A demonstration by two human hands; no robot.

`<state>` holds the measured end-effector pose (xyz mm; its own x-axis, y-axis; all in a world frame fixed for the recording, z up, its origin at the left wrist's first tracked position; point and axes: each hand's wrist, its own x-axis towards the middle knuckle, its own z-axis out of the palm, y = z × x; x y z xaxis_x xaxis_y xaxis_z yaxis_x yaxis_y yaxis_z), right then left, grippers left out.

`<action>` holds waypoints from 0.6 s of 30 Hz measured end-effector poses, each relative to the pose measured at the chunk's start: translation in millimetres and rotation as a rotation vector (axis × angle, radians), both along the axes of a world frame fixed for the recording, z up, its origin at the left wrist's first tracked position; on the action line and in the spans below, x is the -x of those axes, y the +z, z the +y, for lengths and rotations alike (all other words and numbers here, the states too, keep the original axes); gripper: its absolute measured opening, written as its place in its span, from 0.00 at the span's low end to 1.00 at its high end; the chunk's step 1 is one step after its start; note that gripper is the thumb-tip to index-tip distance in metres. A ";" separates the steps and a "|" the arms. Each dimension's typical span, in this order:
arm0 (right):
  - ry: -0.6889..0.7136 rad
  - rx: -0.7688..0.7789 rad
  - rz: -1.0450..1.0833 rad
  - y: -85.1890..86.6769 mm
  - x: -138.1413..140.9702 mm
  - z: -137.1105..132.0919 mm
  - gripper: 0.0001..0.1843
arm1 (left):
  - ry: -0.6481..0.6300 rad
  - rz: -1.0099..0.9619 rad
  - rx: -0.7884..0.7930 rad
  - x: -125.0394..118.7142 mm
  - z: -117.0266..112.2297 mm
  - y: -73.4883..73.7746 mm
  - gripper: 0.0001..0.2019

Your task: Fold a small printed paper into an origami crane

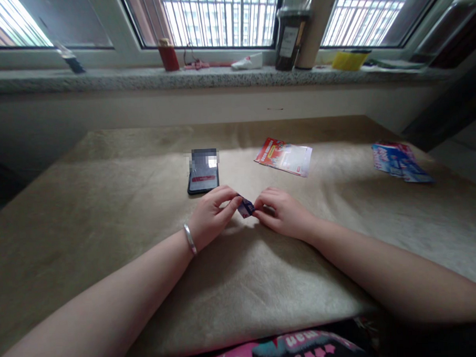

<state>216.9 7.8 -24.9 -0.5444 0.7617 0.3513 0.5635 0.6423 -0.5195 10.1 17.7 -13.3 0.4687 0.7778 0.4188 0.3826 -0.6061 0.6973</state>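
Observation:
A small folded piece of printed paper (246,208), dark blue and whitish, is held between my two hands just above the table. My left hand (216,211), with a silver bangle on its wrist, pinches the paper's left edge between thumb and fingers. From the other side, the fingertips of my right hand (281,211) pinch its right corner. Just beyond my left hand lies a black smartphone (203,172), its screen lit and partly blurred out. Past my right hand rests a red and white printed leaflet (284,156).
Several blue and pink printed leaflets (401,162) lie fanned at the right of the cloth-covered table (124,204). On the stone windowsill (119,81) behind stand a red cylinder (168,55), a dark lidded container (289,42) and a yellow item (349,61).

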 end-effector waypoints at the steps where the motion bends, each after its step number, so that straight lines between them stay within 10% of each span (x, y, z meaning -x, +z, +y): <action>1: 0.000 0.012 -0.004 0.2 -0.1 0.1 0.03 | 0.012 0.001 -0.008 -0.1 0.2 -0.1 0.16; 9: 0.097 0.107 0.035 -2.5 -3.8 7.0 0.12 | -0.187 -0.230 0.373 -1.8 0.6 -10.3 0.19; 18: 0.156 0.046 0.047 -5.1 -5.1 10.6 0.11 | -0.207 -0.252 0.459 -2.5 0.6 -12.7 0.20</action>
<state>222.0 18.4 -30.0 -0.6413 0.6852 0.3453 0.4334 0.6949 -0.5739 12.7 18.3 -26.0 0.5600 0.8091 0.1783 0.0751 -0.2638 0.9616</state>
